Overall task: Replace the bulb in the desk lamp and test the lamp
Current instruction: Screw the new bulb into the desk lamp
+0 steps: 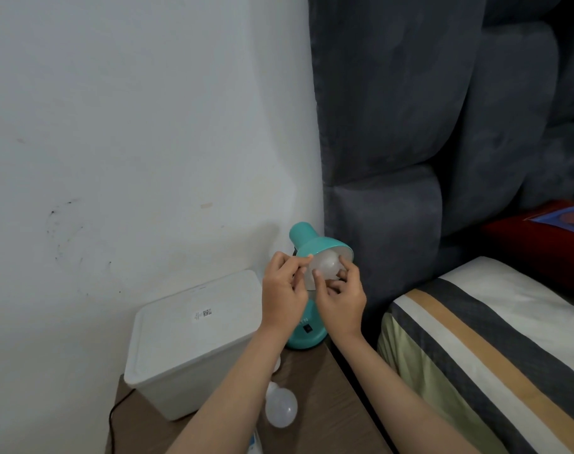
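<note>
A teal desk lamp point(312, 239) stands on the wooden bedside table point(321, 388), its shade tilted toward me. Inside the shade sits a white bulb point(328, 265). My right hand point(339, 296) has its fingertips wrapped around that bulb. My left hand point(284, 290) pinches the left rim of the shade. The lamp is unlit. A second white bulb point(280, 409) lies loose on the table near my left forearm. The lamp's teal base point(307, 332) with a dark switch shows between my wrists.
A white lidded plastic box point(194, 339) takes up the table's left part. A black cord point(114, 417) runs down the table's left edge. A grey padded headboard point(410, 142) and a striped bed point(492, 339) lie to the right. White wall behind.
</note>
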